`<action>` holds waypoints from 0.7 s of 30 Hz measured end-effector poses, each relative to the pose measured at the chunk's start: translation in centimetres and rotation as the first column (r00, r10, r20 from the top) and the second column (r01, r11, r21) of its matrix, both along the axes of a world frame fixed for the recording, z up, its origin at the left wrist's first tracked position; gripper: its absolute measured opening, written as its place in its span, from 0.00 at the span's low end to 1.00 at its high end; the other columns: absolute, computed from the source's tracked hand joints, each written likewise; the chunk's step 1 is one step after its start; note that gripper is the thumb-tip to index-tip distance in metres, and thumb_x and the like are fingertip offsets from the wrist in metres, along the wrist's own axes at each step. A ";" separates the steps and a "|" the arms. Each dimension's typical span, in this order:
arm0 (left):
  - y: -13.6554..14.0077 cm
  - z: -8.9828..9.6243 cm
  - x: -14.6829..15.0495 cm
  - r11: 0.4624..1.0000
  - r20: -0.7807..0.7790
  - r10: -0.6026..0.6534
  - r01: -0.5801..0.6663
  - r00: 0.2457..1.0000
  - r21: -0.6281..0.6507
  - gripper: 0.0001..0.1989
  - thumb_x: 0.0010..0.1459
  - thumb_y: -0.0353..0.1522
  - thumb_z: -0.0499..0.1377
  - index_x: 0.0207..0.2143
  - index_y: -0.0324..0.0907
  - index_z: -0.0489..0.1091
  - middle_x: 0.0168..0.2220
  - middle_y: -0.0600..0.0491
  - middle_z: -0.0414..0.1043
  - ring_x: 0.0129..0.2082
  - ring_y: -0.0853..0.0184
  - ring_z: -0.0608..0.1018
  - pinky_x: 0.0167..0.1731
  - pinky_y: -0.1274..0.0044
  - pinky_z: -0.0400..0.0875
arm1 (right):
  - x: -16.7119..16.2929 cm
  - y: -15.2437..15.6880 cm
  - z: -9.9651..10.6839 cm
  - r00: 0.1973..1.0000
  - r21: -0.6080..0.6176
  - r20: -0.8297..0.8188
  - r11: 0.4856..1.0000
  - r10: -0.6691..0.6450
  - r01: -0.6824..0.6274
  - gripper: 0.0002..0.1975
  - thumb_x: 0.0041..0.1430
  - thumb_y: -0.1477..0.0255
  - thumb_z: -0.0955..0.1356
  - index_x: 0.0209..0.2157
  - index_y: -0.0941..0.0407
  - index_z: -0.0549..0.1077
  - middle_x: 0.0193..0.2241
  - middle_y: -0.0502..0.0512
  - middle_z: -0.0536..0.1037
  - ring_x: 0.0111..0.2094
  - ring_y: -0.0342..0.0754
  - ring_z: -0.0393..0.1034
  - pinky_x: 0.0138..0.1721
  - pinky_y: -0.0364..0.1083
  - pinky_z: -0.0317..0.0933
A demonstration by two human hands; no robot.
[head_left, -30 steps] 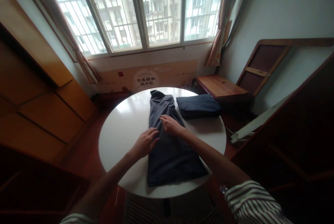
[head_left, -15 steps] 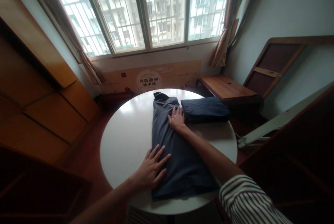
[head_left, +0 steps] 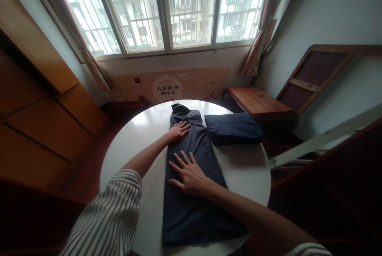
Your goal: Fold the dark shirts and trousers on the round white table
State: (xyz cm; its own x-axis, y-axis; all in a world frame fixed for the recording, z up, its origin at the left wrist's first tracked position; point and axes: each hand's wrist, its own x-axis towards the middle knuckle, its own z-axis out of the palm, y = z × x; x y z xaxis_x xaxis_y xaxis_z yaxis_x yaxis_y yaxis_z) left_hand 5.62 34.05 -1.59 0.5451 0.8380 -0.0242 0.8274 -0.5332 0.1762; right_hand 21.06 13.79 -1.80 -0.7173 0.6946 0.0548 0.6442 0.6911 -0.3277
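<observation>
A dark navy shirt (head_left: 191,216), folded lengthwise into a long panel, lies on the round white table (head_left: 125,156) with its collar at the far end. My left hand (head_left: 178,130) rests flat on the upper part of the shirt, just below the collar, fingers stretched out. Nearer to me, my right hand (head_left: 191,174) lies palm down with spread fingers on the middle of the same shirt. Neither hand grips the cloth. Close by on the right sits a folded dark blue garment (head_left: 234,128), touching or nearly touching the shirt's edge.
Beyond the table stands a low wooden table (head_left: 258,100) at the right, with a wooden-framed panel (head_left: 316,73) leaning by the wall. Orange-brown cabinets (head_left: 50,124) line the left side. Barred windows and a printed banner (head_left: 167,85) are ahead.
My left hand has moved from the shirt's lower left edge up near the collar. My right hand has come down from the upper right edge to the middle. The view has shifted slightly.
</observation>
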 end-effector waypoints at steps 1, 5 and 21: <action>1.0 -0.2 0.0 0.999 -0.010 0.039 -0.039 0.999 0.000 0.26 0.71 0.42 0.43 0.69 0.50 0.53 0.72 0.49 0.42 0.71 0.50 0.48 0.65 0.54 0.47 | 0.1 -0.1 0.2 1.000 -0.018 0.006 1.000 0.012 -0.012 0.39 0.65 0.44 0.54 0.70 0.50 0.52 0.71 0.60 0.42 0.71 0.67 0.30 0.66 0.69 0.27; 3.4 -0.7 -0.9 0.997 0.139 0.074 -0.076 0.988 0.008 0.24 0.70 0.39 0.45 0.65 0.50 0.59 0.70 0.51 0.50 0.69 0.55 0.55 0.66 0.61 0.50 | 0.1 -0.1 0.6 0.999 -0.048 0.001 0.998 0.049 -0.048 0.38 0.66 0.44 0.54 0.70 0.49 0.51 0.72 0.60 0.40 0.71 0.66 0.29 0.66 0.69 0.26; 10.2 2.6 -1.2 0.696 0.583 0.695 -0.595 0.420 -0.401 0.21 0.48 0.40 0.71 0.36 0.33 0.71 0.30 0.45 0.76 0.35 0.58 0.79 0.34 0.73 0.71 | 0.4 -0.4 1.8 0.995 -0.143 -0.062 0.986 0.080 -0.088 0.36 0.66 0.45 0.56 0.69 0.47 0.53 0.72 0.60 0.39 0.71 0.67 0.26 0.65 0.71 0.24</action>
State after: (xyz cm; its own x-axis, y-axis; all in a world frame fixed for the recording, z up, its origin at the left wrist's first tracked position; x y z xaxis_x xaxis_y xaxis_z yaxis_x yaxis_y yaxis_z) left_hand 4.42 44.26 1.04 -0.2533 0.9667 -0.0353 0.5440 0.1726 0.8211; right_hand 21.50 13.42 0.04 -0.7720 0.6356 -0.0008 0.5638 0.6841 -0.4627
